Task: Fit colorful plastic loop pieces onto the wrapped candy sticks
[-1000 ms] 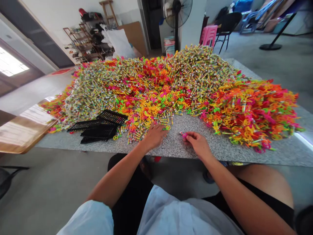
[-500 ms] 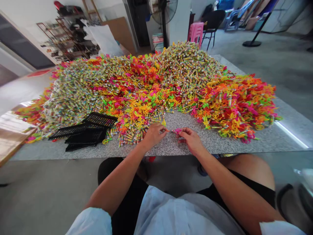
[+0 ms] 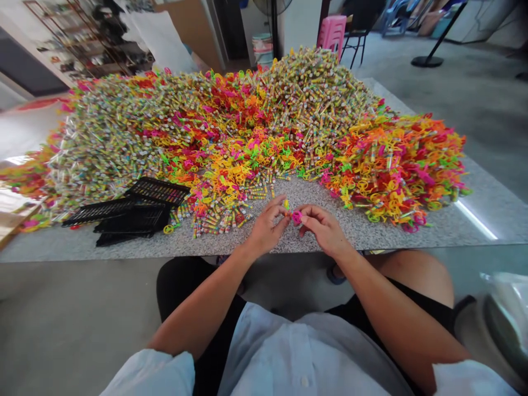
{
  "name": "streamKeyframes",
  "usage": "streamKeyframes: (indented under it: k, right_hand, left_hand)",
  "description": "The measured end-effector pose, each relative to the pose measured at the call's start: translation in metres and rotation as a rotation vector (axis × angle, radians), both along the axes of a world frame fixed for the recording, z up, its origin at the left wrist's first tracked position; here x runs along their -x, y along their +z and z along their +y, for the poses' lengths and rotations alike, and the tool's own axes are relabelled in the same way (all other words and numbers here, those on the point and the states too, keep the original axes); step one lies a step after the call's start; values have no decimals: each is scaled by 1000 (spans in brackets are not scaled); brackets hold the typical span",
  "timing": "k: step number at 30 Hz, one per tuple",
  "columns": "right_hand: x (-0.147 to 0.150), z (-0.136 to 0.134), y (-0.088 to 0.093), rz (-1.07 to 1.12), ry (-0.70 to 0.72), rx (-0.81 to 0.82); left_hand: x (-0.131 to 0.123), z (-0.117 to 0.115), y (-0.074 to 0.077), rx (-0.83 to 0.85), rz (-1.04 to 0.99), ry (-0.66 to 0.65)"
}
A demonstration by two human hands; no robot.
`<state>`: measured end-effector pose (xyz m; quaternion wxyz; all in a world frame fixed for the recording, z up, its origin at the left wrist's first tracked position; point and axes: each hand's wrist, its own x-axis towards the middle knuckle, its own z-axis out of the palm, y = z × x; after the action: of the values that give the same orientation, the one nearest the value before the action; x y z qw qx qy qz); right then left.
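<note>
My left hand (image 3: 267,226) and my right hand (image 3: 324,227) meet just above the near edge of a speckled stone table (image 3: 371,234). The right fingers pinch a small pink plastic ring piece (image 3: 296,217). The left fingers pinch a thin yellow tube (image 3: 286,205) right against that pink piece. Behind my hands lies a huge heap of small printed tubes (image 3: 313,93) mixed with neon plastic rings (image 3: 396,165). A loose scatter of tubes (image 3: 218,217) lies just left of my left hand.
Several black slotted trays (image 3: 132,212) are stacked on the table's left front. A wooden surface (image 3: 10,217) adjoins the table at far left. Beyond stand a pink stool (image 3: 332,30), a fan pole (image 3: 274,27) and shelving (image 3: 78,47). A bag (image 3: 503,319) sits at my right.
My left hand left the tube scatter, carrying a tube to the right hand's pink piece. Both hands rose slightly and now touch. The camera tilted down.
</note>
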<state>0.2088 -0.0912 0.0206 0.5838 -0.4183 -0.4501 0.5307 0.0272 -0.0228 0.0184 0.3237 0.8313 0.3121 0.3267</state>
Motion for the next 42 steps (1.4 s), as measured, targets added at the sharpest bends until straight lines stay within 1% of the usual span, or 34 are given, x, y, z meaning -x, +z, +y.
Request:
streamKeyframes:
  k: [3,5,8,11,14,16,18,22,25,27,31,34,37,39,42]
  right_hand:
    - [3,2,-5,95,58,59]
    - [4,6,-12,207,76,146]
    - [3,12,-22,399,95,278]
    - [3,15,-27,460,86,316]
    - [5,15,-25,370,9,242]
    - [7,13,-23,247,-35,163]
    - [8,11,-21,100,-65,80]
    - [9,6,-18,-174,-135,-80]
    - [11,4,-16,-309,-163,-151]
    - [13,4,-17,-311,-159,-159]
    - [15,8,-24,-205,-152,-118]
    - [14,11,-29,-111,-162,-66]
    - [13,12,-29,-65,-169,-35]
    - [13,13,-27,-56,-176,-27]
    - [14,14,-25,-31,-188,-22]
  left_hand:
    - [1,0,-2,48,6,-53]
    - [2,-1,-2,90,-2,-62]
    - [2,-3,-3,183,11,-42]
    - [2,-2,-6,278,-16,-16]
    - [2,2,-13,417,-125,-72]
    - [1,5,-18,512,-185,-115]
    - [0,7,-21,571,-219,-134]
    - [-2,5,-22,610,-276,-162]
    - [-3,1,-22,558,-279,-155]
    - [-3,-2,-22,508,-253,-135]
    - [-3,-7,-20,443,-233,-61]
    - [-1,-8,-16,485,-240,-11]
    - [1,-5,-12,544,-205,27]
    - [2,-3,-11,563,-181,24]
    - [3,1,-13,596,-178,-40]
